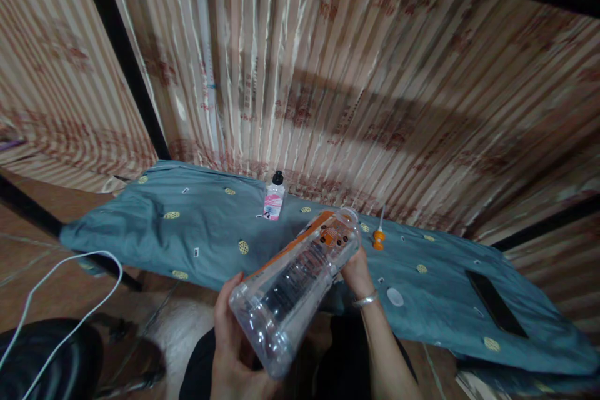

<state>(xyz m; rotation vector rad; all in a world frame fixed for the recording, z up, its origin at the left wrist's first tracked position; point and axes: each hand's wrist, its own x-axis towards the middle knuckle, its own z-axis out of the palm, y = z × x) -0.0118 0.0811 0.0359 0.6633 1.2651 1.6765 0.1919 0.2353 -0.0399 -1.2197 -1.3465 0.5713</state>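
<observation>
A large clear plastic bottle (300, 287) with an orange label lies tilted across my two hands, its base toward me and its uncapped neck pointing away to the right. My left hand (229, 337) grips the base from the left and below. Up near the neck, my right hand (357, 272) holds the far end, its fingers mostly hidden behind the bottle. An orange pump top (379, 239) with a pale tube rests on the teal cloth (210, 231), right of the neck. Closer to my right wrist is a small white disc (395, 297).
A small pink-labelled bottle (273, 200) with a black cap stands at the back of the cloth. A dark phone (497, 303) lies at the right. Black frame bars and a striped curtain (304, 75) border the surface. A white cable (75, 256) loops at left, above a black stool (47, 356).
</observation>
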